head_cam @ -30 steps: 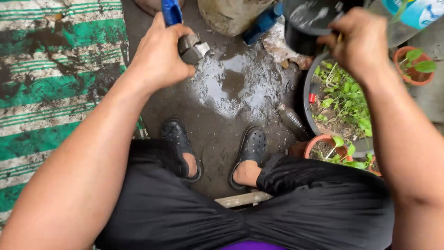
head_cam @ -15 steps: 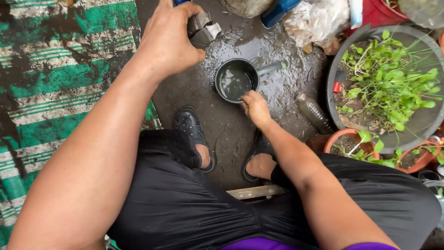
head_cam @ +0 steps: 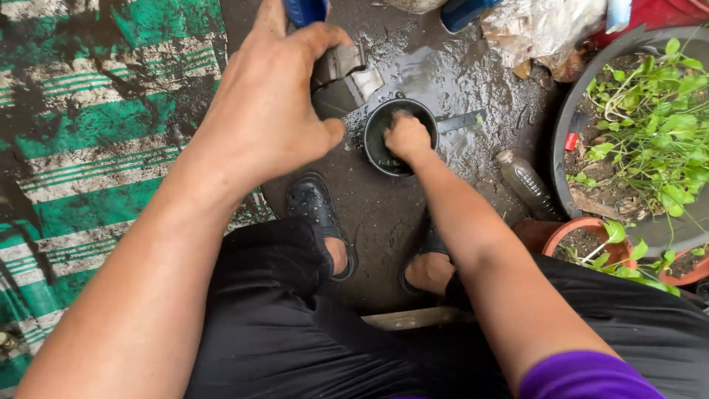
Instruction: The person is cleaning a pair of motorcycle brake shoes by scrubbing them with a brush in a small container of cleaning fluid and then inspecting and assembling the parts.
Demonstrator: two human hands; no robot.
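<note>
Right hand (head_cam: 406,137): curled closed, dipped into the small black pot (head_cam: 378,140) on wet ground beyond the feet.
Left hand (head_cam: 269,111): clamped on a blue-handled metal blade (head_cam: 341,74), raised up-left of the pot, long axis slanting toward it.

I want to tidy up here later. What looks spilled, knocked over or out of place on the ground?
A plastic bottle lies on its side on the wet, muddy ground, beside the big planter. Mud is smeared over the green striped mat. The right hand is dipped into the small dark pot; the left hand grips a metal tool.
</note>
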